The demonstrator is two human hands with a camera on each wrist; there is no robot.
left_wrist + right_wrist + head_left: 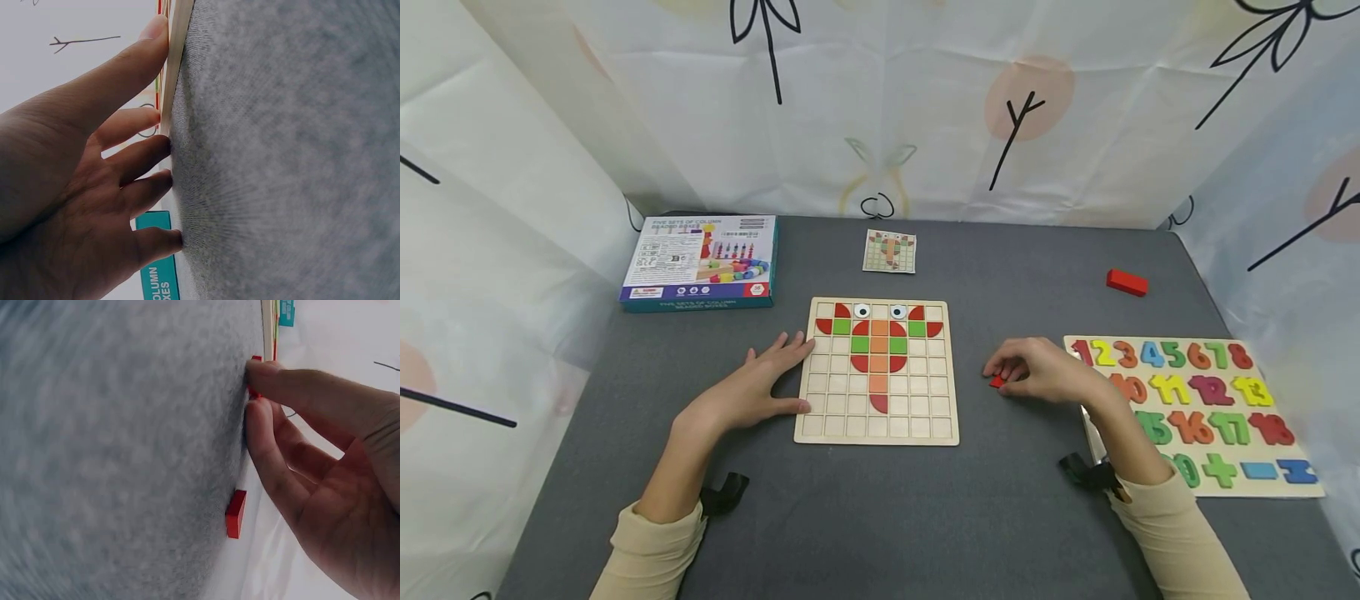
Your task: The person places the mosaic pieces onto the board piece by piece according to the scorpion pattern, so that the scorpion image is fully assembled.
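A square wooden grid board [928, 408] lies on the grey table, set with red rounded pieces, green and orange squares and two googly-eye pieces [862, 311]. My left hand [741, 392] spreads its fingers along the board's left side; the thumb touches the edge, as the left wrist view also shows. To the right of the board, my right hand [1048, 371] pinches a small red piece [997, 382] between thumb and fingers, low at the tabletop. Fingers cover much of that piece, so its full shape is hidden.
A patterned card [890, 252] lies behind the board. A boxed game [700, 262] sits at back left, a red block [1127, 282] at back right. Under and beside my right forearm is a number puzzle board [1292, 367]. Printed cloth walls [925, 108] surround the table.
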